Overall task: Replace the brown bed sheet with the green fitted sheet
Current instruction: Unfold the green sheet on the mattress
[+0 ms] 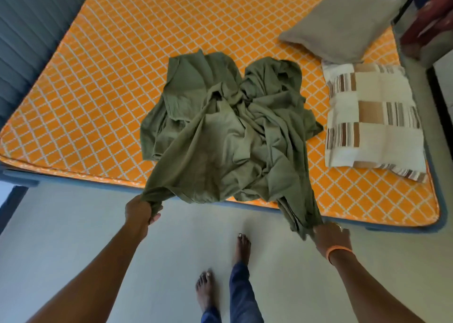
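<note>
Pale floor (73,224) lay nearest, under bare feet. Above it, the left hand (138,211) and right hand (329,237) each gripped a bunched edge of the green fitted sheet (228,131), fingers curled round the cloth. Its crumpled bulk lay mid-mattress (98,77); two pillows (372,117) sat beyond, at right.

Soft, even daylight fills the room, with no glare and only faint shadows under the folds of the green sheet (228,131). The wide lens bows the mattress (98,77) edges and stretches the corners. The upper right is smeared and blurry.
</note>
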### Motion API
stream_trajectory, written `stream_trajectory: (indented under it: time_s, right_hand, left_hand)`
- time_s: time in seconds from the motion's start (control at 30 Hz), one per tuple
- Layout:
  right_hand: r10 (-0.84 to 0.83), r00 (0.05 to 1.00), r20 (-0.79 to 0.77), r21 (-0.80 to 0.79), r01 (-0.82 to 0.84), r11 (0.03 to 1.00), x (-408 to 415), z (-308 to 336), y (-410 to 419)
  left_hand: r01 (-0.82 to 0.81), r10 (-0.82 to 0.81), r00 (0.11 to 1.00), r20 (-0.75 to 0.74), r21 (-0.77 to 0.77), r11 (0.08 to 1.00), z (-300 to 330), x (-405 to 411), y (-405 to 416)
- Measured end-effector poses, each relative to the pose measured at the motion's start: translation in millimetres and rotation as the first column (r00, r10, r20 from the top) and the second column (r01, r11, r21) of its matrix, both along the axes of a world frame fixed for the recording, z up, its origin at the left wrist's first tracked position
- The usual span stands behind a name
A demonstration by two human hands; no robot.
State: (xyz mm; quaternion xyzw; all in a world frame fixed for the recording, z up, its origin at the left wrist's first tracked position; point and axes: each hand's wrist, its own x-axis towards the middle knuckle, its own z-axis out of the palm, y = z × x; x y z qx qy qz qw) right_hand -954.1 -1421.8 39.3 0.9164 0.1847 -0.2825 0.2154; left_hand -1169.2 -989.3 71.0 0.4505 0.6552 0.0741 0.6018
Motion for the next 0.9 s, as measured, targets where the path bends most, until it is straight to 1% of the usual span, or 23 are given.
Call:
stream_trajectory:
  time_s: [0.03,0.07,0.1,0.13,0.23,0.3,0.37,0.47,0.63,0.7,0.8,0.9]
  right_hand:
    - [-0.063,0.997,-0.046,-0.073,0.06,0.996,-8,-4,-5]
    - [-0.129,0.987,-0.1,-0.113,0.117,0.987,-15,-8,-9]
    - [-0.187,0.97,-0.155,-0.113,0.17,0.979,-22,-12,-11]
    - [-0.227,0.952,-0.206,-0.095,0.211,0.973,-28,-16,-11]
    - [-0.269,0.91,-0.316,-0.027,0.274,0.961,-41,-13,4]
    - [-0.28,0.883,-0.378,0.041,0.318,0.947,-47,-11,19]
    - [-0.28,0.858,-0.431,0.102,0.354,0.929,-52,-7,35]
    - [-0.25,0.85,-0.464,0.213,0.381,0.9,-50,1,57]
    - [-0.222,0.831,-0.51,0.402,0.458,0.793,-27,26,95]
    - [-0.184,0.833,-0.522,0.46,0.457,0.762,-13,35,111]
    - [-0.121,0.844,-0.522,0.507,0.421,0.752,6,48,144]
    - [-0.08,0.853,-0.516,0.56,0.407,0.722,17,60,188]
  left_hand:
    - [0.13,-0.122,0.987,-0.104,0.08,0.988,-10,-11,-4]
    - [0.279,-0.243,0.942,-0.233,0.139,0.95,-21,-23,-9]
    - [0.411,-0.336,0.872,-0.357,0.16,0.897,-29,-34,-12]
    - [0.495,-0.385,0.81,-0.442,0.162,0.854,-37,-44,-15]
    - [0.566,-0.444,0.722,-0.53,0.086,0.82,-47,-63,-29]
    - [0.64,-0.535,0.659,-0.53,0.02,0.768,-44,-64,-38]
    - [0.664,-0.576,0.657,-0.486,0.011,0.748,-34,-60,-49]
    - [0.679,-0.606,0.665,-0.437,0.014,0.734,-17,-49,-62]
    - [0.684,-0.622,0.663,-0.416,0.001,0.729,18,-19,-71]
    - [0.664,-0.6,0.687,-0.411,0.019,0.747,33,-6,-70]
    - [0.646,-0.572,0.706,-0.417,0.049,0.761,50,15,-60]
    - [0.521,-0.481,0.794,-0.371,0.008,0.854,60,33,-36]
